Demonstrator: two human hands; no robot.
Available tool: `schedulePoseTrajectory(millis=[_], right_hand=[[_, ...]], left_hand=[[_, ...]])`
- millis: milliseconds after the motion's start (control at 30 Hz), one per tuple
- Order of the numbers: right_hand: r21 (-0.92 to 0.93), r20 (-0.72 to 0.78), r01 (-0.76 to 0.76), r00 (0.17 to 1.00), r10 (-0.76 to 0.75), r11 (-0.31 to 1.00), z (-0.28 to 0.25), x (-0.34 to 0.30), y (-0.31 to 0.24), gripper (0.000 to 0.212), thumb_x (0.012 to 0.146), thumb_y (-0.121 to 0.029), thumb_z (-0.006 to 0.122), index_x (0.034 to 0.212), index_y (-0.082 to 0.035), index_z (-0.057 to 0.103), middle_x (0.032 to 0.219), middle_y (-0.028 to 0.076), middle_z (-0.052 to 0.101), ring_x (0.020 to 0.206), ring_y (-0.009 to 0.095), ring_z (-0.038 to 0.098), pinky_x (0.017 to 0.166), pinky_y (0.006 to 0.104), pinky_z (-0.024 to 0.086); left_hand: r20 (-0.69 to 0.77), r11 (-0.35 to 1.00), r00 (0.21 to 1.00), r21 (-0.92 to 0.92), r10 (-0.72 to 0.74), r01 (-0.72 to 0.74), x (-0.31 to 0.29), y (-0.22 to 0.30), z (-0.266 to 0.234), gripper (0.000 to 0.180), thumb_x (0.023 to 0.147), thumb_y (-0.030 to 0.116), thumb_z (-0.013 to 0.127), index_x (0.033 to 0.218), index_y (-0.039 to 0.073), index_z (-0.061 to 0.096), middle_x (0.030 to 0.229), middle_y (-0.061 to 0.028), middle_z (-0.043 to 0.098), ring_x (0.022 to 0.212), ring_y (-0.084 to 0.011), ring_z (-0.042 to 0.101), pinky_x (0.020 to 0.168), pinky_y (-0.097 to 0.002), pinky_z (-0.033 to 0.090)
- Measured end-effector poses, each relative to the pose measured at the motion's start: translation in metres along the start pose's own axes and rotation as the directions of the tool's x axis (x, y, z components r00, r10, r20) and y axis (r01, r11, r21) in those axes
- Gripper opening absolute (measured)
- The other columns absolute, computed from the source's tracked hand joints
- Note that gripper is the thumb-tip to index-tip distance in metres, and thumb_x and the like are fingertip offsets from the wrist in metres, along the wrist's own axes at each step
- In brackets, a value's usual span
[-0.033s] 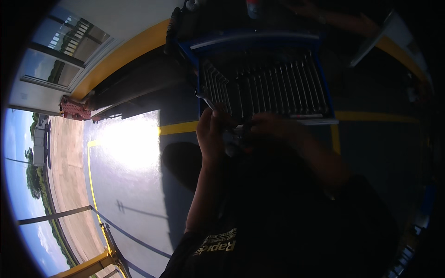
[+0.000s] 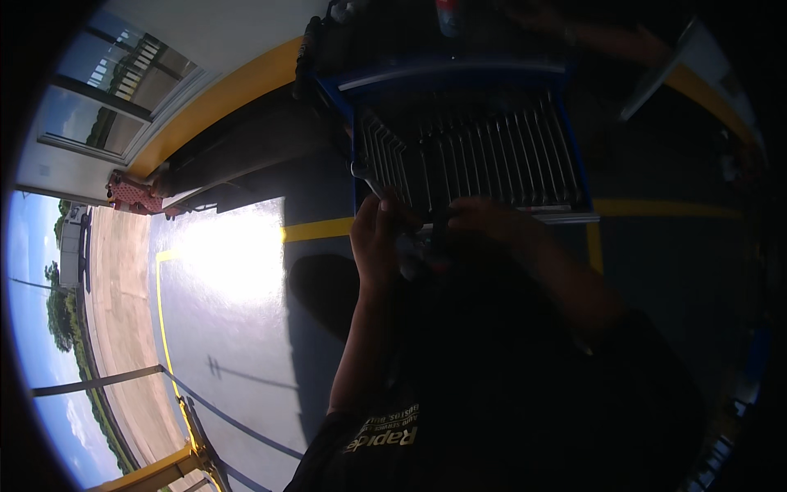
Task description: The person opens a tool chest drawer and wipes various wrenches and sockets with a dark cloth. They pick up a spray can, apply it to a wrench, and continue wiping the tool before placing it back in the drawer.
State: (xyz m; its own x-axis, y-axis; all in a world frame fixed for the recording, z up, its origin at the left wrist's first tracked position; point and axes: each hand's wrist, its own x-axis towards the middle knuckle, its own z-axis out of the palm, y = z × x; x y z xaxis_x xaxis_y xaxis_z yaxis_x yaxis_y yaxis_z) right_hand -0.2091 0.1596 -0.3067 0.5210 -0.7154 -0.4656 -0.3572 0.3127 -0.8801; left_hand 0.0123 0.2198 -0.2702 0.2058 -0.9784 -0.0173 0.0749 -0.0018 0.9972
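My left hand [image 2: 375,246] is closed around a metal wrench [image 2: 370,180], whose jaw end sticks up past the fingers over the left side of an open blue tool drawer [image 2: 584,176]. Beside it, my right hand [image 2: 484,220] is at the drawer's front edge with its fingers curled. Deep shadow hides what those fingers hold, if anything. Several wrenches [image 2: 510,160] lie side by side in the drawer, with several angled ones [image 2: 384,148] at its left. Below and between my hands is a small pale object [image 2: 410,266], too dark to name.
Another person's arm [image 2: 619,41] reaches in at the far right, behind the drawer. A bottle [image 2: 448,18] with a red part stands on top of the cabinet. Yellow lines [image 2: 320,230] cross the grey floor, sunlit at left. A yellow railing [image 2: 193,455] stands at lower left.
Very little differs. My left hand and the wrench appear slightly further right, and my right hand has shifted a touch upward at the drawer's front edge.
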Motion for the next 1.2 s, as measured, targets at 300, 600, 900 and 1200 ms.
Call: schedulePoseTrajectory(millis=[300,600,900,1200], right_hand=[[0.721,-0.38,0.354,0.921,-0.087,0.596,-0.037,-0.013,-0.069,0.054,0.105,-0.043,0.064,0.14,-0.001,0.06,0.131,0.011,0.067,0.117,0.021,0.066,0.102,0.0376,0.054],[0.529,-0.297,0.405,0.911,-0.285,0.745,-0.005,-0.023,-0.092,0.043,0.109,-0.043,0.056,0.125,-0.004,0.067,0.107,0.009,0.072,0.102,0.019,0.071,0.089,0.0344,0.058],[0.414,-0.21,0.147,0.976,-0.062,0.898,0.053,-0.016,-0.001,0.041,0.108,-0.041,0.058,0.119,-0.003,0.069,0.104,0.011,0.073,0.096,0.019,0.071,0.088,0.0361,0.057],[0.437,-0.193,0.23,0.968,-0.159,0.869,0.041,-0.013,-0.005,0.037,0.106,-0.038,0.064,0.116,-0.003,0.071,0.101,0.009,0.072,0.095,0.015,0.071,0.087,0.033,0.057]], left_hand=[[0.175,0.962,0.947,0.011,0.267,-0.274,-0.005,0.004,0.006,0.031,0.111,0.025,0.056,0.112,-0.004,0.066,0.086,-0.0073,0.07,0.083,-0.0158,0.067,0.077,-0.0308,0.054],[0.196,0.983,0.978,0.148,0.073,-0.104,-0.017,0.012,0.012,0.027,0.111,0.023,0.055,0.108,0.0,0.067,0.076,0.0019,0.056,0.067,-0.0062,0.048,0.062,-0.0256,0.038],[0.129,0.965,0.957,0.033,-0.261,0.259,-0.058,-0.027,-0.005,0.021,0.111,0.023,0.051,0.108,0.004,0.061,0.08,0.0034,0.056,0.067,-0.0036,0.05,0.06,-0.0234,0.041],[0.076,0.983,0.997,0.181,0.022,-0.036,-0.036,-0.007,0.012,0.032,0.096,0.012,0.073,0.124,-0.001,0.064,0.092,-0.007,0.071,0.085,-0.0137,0.07,0.069,-0.0292,0.054]])
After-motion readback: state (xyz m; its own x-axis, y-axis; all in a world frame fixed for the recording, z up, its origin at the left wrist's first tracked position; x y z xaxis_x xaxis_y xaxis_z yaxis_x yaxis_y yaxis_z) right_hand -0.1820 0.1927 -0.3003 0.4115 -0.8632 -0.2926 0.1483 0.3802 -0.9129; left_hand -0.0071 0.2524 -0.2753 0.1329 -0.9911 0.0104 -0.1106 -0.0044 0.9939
